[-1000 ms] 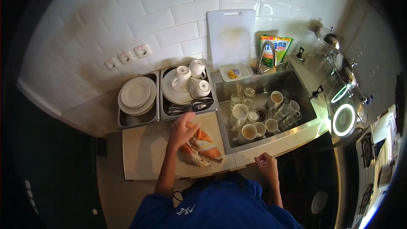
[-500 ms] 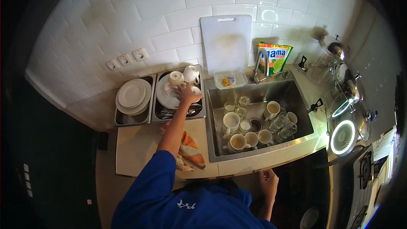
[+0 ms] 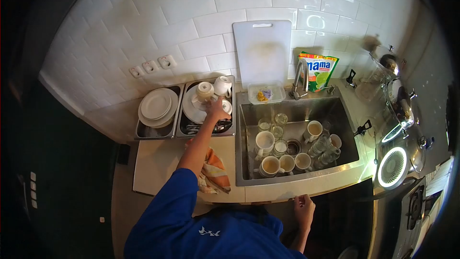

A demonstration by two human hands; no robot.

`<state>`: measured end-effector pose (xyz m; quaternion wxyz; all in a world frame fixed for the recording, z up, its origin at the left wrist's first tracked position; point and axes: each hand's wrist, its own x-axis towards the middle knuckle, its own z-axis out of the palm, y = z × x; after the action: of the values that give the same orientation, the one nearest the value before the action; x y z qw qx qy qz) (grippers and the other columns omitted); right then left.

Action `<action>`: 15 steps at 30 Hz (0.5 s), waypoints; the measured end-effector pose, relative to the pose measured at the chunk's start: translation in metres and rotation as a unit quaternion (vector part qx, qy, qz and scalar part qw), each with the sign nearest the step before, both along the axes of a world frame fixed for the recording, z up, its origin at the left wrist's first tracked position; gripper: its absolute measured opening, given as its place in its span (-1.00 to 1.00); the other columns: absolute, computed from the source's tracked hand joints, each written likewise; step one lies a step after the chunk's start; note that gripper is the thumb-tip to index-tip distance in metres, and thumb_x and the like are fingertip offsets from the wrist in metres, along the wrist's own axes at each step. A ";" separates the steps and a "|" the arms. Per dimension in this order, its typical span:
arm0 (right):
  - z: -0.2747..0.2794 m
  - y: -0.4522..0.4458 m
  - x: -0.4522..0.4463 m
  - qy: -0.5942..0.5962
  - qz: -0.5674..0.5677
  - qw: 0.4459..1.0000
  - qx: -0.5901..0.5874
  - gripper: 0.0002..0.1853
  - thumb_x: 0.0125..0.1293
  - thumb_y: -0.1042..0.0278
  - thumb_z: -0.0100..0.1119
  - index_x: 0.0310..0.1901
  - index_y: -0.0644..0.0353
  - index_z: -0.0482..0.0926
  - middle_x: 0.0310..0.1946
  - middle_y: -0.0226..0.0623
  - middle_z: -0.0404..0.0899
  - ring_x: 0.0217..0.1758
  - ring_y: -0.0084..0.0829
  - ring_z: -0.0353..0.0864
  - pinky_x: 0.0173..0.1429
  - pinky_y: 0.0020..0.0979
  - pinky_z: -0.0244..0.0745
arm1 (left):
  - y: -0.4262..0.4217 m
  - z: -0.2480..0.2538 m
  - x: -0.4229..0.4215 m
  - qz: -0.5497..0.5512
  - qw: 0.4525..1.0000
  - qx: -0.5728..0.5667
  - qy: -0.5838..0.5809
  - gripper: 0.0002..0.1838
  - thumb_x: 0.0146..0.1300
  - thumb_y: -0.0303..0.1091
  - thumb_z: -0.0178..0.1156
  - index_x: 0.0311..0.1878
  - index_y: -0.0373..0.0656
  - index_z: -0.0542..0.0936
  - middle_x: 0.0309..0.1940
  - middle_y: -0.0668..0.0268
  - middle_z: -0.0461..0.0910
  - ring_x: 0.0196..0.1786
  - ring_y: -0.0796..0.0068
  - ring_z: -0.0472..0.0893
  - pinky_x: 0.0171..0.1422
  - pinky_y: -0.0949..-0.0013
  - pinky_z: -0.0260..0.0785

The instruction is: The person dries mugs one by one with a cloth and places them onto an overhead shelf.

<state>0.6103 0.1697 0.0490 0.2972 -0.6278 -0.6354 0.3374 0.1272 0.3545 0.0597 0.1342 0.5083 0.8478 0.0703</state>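
My left hand (image 3: 218,109) reaches into the right-hand metal tray (image 3: 233,127), its thumb and fingers around a small white cup (image 3: 225,108) that sits bottom up. Just behind it, two more white cups, one upturned cup (image 3: 205,89) and another cup (image 3: 222,86), rest in the tray. A large white plate (image 3: 190,110) stands to the left, with dark cutlery (image 3: 221,127) below it. Down by the counter's front edge, my right hand (image 3: 304,211) is loosely bent, fingers a little apart, with nothing visible in it.
Several mugs (image 3: 270,165) and glasses (image 3: 281,119) stand in the steel sink (image 3: 299,175) under a tap (image 3: 299,79). White plates (image 3: 155,104) fill the left tray. An orange cloth (image 3: 215,172) lies on the counter. A lit fan (image 3: 393,168) is at the right.
The view has shifted slightly, so the scene sits farther right. My left hand's fingers look closer together at the small cup. My right hand stays by the counter edge.
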 end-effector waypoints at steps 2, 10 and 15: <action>-0.003 0.001 0.001 0.005 0.007 1.000 -0.001 -0.84 0.14 0.42 0.22 -0.42 0.36 0.53 -0.57 -0.16 0.59 -0.52 -0.39 0.61 -0.40 -0.43 0.44 | 0.001 -0.009 -0.003 0.015 0.999 0.032 -0.024 0.09 -0.44 -0.12 0.48 0.31 0.15 0.15 0.24 -0.24 0.13 0.32 -0.35 0.09 0.24 -0.25 0.16; 0.006 -0.003 0.006 0.005 -0.010 1.000 -0.005 -0.78 0.15 0.32 0.21 -0.46 0.34 0.52 -0.57 -0.11 0.59 -0.49 -0.28 0.64 -0.39 -0.38 0.47 | -0.012 0.002 0.005 0.017 0.995 0.093 -0.037 0.05 -0.45 -0.11 0.48 0.28 0.08 0.23 0.12 -0.14 0.30 0.19 -0.20 0.33 0.13 -0.21 0.28; 0.006 -0.004 0.008 -0.009 -0.014 1.000 -0.003 -0.78 0.15 0.33 0.21 -0.45 0.35 0.52 -0.57 -0.11 0.59 -0.50 -0.27 0.64 -0.39 -0.38 0.47 | -0.019 0.004 0.007 -0.002 0.988 0.147 -0.036 0.00 -0.45 -0.11 0.47 0.23 0.01 0.28 0.01 -0.12 0.38 0.06 -0.13 0.44 0.10 -0.05 0.36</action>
<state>0.6187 0.1655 0.0549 0.2939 -0.6407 -0.6283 0.3292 0.1342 0.3357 0.0639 0.0881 0.5213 0.8218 0.2123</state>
